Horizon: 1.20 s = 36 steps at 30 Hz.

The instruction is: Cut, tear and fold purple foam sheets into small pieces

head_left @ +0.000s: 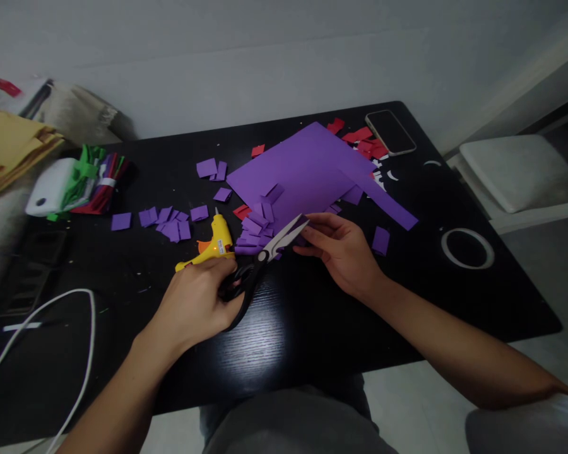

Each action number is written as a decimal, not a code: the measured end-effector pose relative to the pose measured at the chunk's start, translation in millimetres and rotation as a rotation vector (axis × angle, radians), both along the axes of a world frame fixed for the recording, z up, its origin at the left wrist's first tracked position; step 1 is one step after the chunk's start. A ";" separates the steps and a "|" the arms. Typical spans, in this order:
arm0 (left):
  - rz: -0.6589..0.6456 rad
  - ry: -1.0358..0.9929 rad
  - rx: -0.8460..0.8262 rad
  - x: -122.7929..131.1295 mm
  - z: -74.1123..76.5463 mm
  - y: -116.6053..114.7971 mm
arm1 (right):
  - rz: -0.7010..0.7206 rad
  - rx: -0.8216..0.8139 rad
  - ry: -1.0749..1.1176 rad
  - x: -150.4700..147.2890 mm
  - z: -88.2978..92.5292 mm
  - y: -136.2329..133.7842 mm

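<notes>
The left hand (194, 296) grips scissors (263, 255), open around a bit of purple paper (303, 220) pinched by the right hand (343, 252) mid-table, with many small purple pieces (173, 222) already cut on the left and a big purple sheet (296, 167) left over on the far side.

Dim light leaves glare on the tabletop (312, 334).

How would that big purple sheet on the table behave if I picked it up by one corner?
The purple sheet looks thin and flat, so it is probably light and likely to bend when lifted by a corner. Small purple pieces overlap its near left edge, so some might slide or scatter as it moves.
</notes>
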<state>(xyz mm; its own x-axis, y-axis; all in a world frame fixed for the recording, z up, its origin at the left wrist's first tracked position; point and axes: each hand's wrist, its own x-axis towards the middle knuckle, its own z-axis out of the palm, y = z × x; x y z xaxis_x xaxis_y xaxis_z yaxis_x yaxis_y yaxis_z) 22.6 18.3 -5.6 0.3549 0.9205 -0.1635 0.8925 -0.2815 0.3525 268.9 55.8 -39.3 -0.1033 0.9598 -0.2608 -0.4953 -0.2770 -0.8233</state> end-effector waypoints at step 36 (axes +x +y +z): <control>-0.001 0.019 -0.021 -0.5 -1.0 0.5 | 0.014 0.000 -0.003 0.8 -1.9 -0.1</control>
